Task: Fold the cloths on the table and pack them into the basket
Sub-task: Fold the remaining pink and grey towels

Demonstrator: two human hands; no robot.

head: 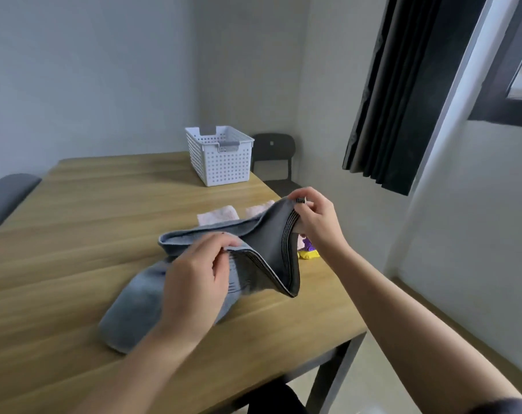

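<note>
Grey cloth point(194, 264): half lifted off the surface point(74, 234), fold unfinished.
Left hand point(194, 282): pinches near edge.
Right hand point(313, 222): pinches far corner.
Basket point(220, 156): far side, looks empty.
Pink cloths point(217, 215): waiting.
</note>
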